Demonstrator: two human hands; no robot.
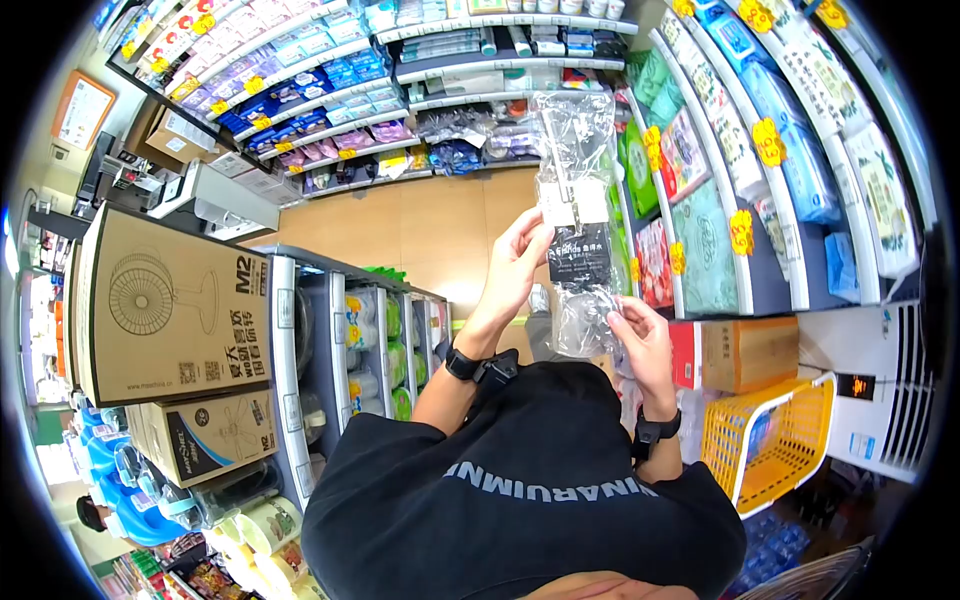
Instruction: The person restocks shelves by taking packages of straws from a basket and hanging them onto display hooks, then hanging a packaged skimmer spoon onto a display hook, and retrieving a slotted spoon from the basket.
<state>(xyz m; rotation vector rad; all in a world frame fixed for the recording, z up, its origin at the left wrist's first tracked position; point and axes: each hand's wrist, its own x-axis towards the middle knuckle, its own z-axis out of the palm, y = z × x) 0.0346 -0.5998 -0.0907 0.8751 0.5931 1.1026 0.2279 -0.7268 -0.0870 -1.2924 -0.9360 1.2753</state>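
Observation:
A long clear plastic package (575, 320) with a black and white label hangs upright in front of my chest. What is inside it cannot be made out through the shiny film. My left hand (520, 255) grips its left edge beside the label, thumb on the front. Lower down, my right hand (642, 340) pinches the bottom right corner of the film. Both wrists carry dark bands with small devices.
Shelves of packaged goods (510, 65) stand ahead, and more shelves (735, 165) line the right. A yellow basket (770, 440) sits at my right, near a brown carton (750, 355). To my left, a fan box (170, 305) stands on a shelf unit.

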